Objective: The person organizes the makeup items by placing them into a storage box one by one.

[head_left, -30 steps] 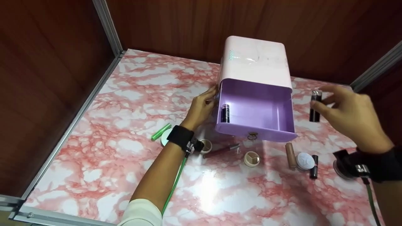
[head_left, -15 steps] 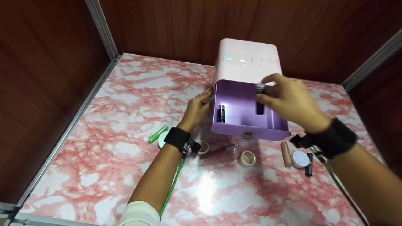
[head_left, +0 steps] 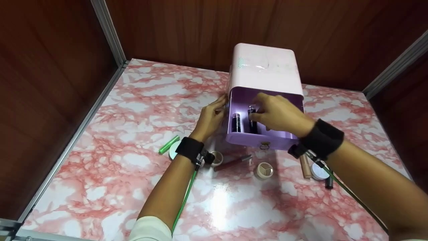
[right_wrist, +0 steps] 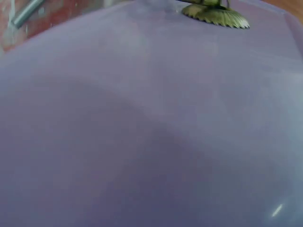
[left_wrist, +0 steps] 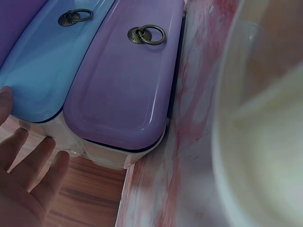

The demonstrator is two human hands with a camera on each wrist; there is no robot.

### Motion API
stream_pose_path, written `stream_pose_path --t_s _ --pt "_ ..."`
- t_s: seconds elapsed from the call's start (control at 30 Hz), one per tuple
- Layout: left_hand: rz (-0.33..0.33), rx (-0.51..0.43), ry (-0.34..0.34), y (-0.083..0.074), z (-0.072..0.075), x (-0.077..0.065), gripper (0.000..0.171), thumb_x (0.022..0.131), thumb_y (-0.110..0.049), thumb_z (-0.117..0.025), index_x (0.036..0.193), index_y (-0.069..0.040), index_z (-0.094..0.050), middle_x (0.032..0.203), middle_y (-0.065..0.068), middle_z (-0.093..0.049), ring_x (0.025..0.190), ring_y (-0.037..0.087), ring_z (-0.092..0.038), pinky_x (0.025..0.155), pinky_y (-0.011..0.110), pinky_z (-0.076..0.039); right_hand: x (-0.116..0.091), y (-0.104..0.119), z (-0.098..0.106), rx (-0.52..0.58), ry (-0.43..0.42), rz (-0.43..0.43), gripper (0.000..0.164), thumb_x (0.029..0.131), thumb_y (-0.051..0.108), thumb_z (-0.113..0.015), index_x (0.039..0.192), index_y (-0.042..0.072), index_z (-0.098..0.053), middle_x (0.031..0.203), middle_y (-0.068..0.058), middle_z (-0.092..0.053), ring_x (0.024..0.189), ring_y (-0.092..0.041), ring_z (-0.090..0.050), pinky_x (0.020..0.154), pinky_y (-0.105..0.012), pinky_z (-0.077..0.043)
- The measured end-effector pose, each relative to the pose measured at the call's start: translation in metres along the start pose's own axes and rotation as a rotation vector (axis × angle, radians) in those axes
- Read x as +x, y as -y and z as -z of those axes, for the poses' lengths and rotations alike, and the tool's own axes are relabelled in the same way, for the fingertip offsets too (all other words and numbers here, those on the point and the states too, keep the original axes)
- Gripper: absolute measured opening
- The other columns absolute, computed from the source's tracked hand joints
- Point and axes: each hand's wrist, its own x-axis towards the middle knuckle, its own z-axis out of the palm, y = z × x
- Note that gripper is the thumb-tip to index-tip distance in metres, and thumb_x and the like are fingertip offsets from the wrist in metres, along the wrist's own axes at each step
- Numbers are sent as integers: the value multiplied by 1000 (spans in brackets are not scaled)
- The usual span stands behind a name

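1. Purple drawer, pulled out: apparently placing black tube inside; right hand pinching upper part.
2. Second tube just left, gap between.
3. Probably calls for seating base, then releasing.
4. Front lip near base; rightward room partly hidden by right hand.
5. Left hand beside cabinet, fingers spread, gripping nothing.

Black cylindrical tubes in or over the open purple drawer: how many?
2. One black cylindrical tube is at the left side of the open purple drawer; the second tube is held by the right hand, which may hide others.
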Motion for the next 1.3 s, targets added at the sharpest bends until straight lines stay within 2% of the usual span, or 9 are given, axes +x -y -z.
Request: stream_pose_path --t_s 0.07,0.23,0.3,0.53,0.7,0.93,1.13,1.2,1.3 --pt "-11 12 -6 0 0 0 37 94 3 -54 131 4 -53 145 7 -44 128 22 -49 101 19 -39 4 1 -3 -9 33 -12 43 90 33 -69 123 7 -59 98 -9 -71 61 -16 -66 80 -43 -52" --pt "-17 26 -11 0 0 0 37 95 1 -56 131 4 -54 144 9 -45 130 24 -46 105 19 -33 11 3 -7 -60 65 -15 46 89 38 -69 119 4 -62 100 -10 -70 83 -22 -67 80 -43 -52" --pt "-12 25 -7 1 0 0 37 95 1 -57 132 3 -53 145 8 -45 130 24 -46 106 19 -32 12 4 -8 -70 74 -17 46 89 38 -69 117 3 -64 99 -10 -70 85 -23 -66 80 -43 -52" --pt "-17 23 -5 1 0 0 37 95 -1 -58 132 2 -54 145 8 -45 130 23 -46 106 19 -33 10 7 -11 -93 97 4 34 88 38 -70 103 8 -71 86 -1 -71 76 -18 -65 77 -41 -52" --pt "-2 6 -3 1 0 0 37 96 -2 -59 132 2 -53 145 5 -44 131 21 -45 105 19 -34 11 7 -12 -94 101 67 23 93 31 -65 92 11 -75 76 2 -69 71 -18 -63 73 -40 -51" --pt "-6 18 -5 2 1 -1 37 96 0 -56 133 1 -53 146 5 -44 129 20 -48 102 18 -37 13 5 -12 -117 108 136 25 97 21 -57 79 11 -71 64 4 -63 59 -14 -59 67 -39 -50" --pt "-24 41 -18 2 1 0 38 94 2 -57 132 1 -54 144 7 -45 129 22 -47 104 19 -35 9 4 -7 -88 123 132 20 99 20 -56 90 9 -70 72 2 -68 58 -12 -62 68 -38 -53" --pt "-23 35 -14 2 1 0 37 94 2 -57 132 1 -54 144 8 -45 130 23 -46 104 19 -35 5 2 -4 -53 136 101 20 99 20 -56 101 6 -70 76 1 -70 59 -12 -64 68 -36 -55" --pt "-10 29 -8 1 1 0 38 95 0 -58 132 0 -54 145 7 -44 130 23 -47 104 19 -35 -2 -1 3 -1 136 60 30 99 20 -57 121 2 -64 81 -1 -71 60 -14 -66 66 -33 -56"
